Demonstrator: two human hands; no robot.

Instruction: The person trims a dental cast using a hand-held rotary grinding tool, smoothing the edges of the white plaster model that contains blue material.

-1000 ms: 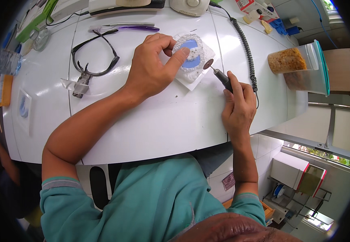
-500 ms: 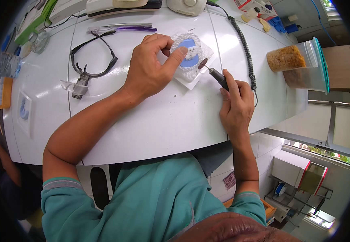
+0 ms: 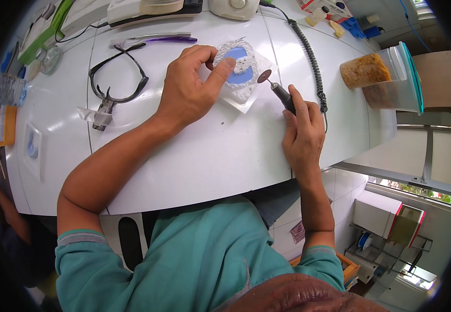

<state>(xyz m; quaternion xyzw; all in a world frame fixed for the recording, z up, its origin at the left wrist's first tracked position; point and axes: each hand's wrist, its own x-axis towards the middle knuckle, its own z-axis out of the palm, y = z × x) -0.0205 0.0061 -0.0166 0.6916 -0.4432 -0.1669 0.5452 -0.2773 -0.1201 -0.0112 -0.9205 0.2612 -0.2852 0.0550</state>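
Observation:
My left hand (image 3: pixel 190 83) is closed on a white, bumpy oval piece (image 3: pixel 243 92) with smooth blue areas (image 3: pixel 240 77) in it. The thumb presses on its top face; the other fingers are partly hidden behind its left side. Beneath the piece lies a white square tray (image 3: pixel 245 106), one corner pointing toward me. In my right hand (image 3: pixel 304 127) is a dark rotary tool handpiece (image 3: pixel 282 97), gripped like a pen. A thin brown disc (image 3: pixel 264 76) at its tip stands just right of the piece, apart from it. Whether the disc spins I cannot tell.
Black-framed glasses (image 3: pixel 94 83) with a clip-on loupe (image 3: pixel 102 114) lie at left, below a purple-handled tool (image 3: pixel 171 39). A coiled black cord (image 3: pixel 311 57) runs down the right side. Plastic tubs (image 3: pixel 394 78) stand at far right, a small white tray (image 3: pixel 32 148) at far left.
The disc has drawn slightly away from the piece's right edge and turned its face more into view. My left hand keeps its grip. The whole view has shifted a little.

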